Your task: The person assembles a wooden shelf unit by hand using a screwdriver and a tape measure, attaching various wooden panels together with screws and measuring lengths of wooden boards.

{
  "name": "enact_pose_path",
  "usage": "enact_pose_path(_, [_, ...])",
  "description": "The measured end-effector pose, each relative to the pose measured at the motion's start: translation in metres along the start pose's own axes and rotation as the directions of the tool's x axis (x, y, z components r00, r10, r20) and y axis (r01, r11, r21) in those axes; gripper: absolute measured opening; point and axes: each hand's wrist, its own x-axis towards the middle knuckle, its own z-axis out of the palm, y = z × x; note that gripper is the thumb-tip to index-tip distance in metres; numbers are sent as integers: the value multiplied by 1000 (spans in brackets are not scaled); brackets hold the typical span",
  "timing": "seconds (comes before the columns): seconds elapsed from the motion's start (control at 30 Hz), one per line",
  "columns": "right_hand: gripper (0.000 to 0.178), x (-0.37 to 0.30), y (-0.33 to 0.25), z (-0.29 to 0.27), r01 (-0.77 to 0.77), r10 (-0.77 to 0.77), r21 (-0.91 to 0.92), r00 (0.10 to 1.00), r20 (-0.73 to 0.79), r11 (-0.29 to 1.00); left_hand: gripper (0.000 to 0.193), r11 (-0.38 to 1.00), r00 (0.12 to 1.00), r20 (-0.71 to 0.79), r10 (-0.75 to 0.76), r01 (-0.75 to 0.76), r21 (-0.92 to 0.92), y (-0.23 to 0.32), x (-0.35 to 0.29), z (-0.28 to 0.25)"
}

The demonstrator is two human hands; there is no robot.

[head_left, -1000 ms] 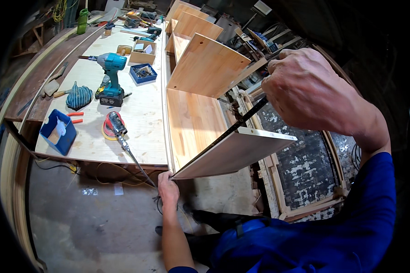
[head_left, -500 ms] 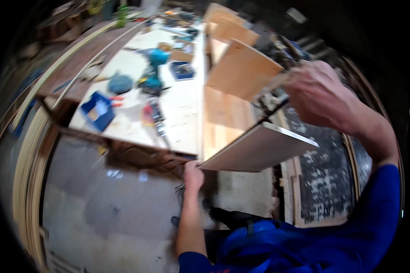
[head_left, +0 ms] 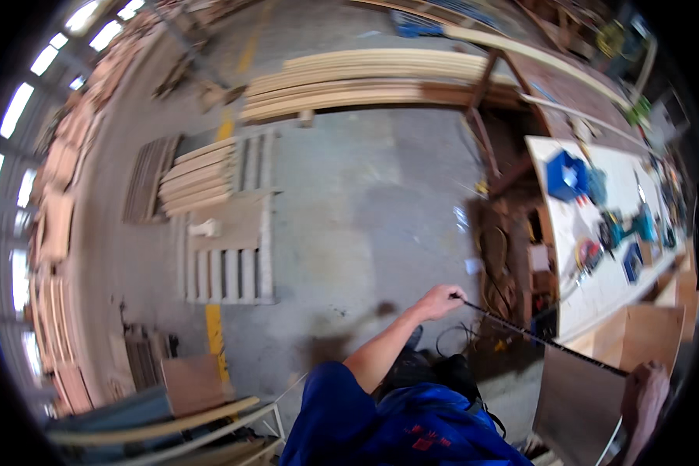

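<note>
My left hand (head_left: 441, 302) is closed around the near-left end of a long, thin black bar (head_left: 512, 325) with a notched-looking edge, well out over the floor. From there the bar slants right, across the top edge of a wooden panel (head_left: 579, 396), to my right hand (head_left: 646, 392). The right fingers are bent around its far end by the panel's right edge, partly blurred. That panel is part of an open wooden box (head_left: 651, 335) at the lower right. What kind of tool the bar is, I cannot make out.
A white-topped workbench (head_left: 579, 295) carries a blue bin (head_left: 567, 175), a teal cordless drill (head_left: 625, 227) and other tools. Cables (head_left: 497, 272) hang and lie beside it. Long boards (head_left: 365, 81) are stacked beyond the grey floor; a pallet (head_left: 229, 272) lies left.
The view has swung left, bringing pallets and board stacks into sight. My left hand has moved away from the panel's corner, and the bar now reaches out past the panel.
</note>
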Motion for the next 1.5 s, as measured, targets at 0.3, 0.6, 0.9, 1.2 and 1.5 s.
enact_pose_path(0.3, [27, 88, -175, 140, 324, -604, 560, 667, 436, 762, 23, 786, 683, -648, -338, -175, -593, -13, -234, -156])
enact_pose_path(0.6, [36, 174, -410, 116, 722, -889, 556, 183, 420, 411, 30, 620, 78, -854, -514, -655, -433, -71, -378, -142])
enact_pose_path(0.9, [35, 198, -659, 64, 936, -898, 339, -65, 435, 96, 37, 487, -261, -451, -854, -705, -515, -106, -452, -50])
enact_pose_path(1.2, [36, 44, -879, -31, 977, -838, 209, -145, 526, -37, 11, -147, 47, 158, -986, -688, -711, -222, -471, 114])
enact_pose_path(1.5, [30, -108, -1083, -64, 920, -705, 362, -156, 692, 152, 18, 330, -283, -176, -943, -732, -596, -287, -757, -67])
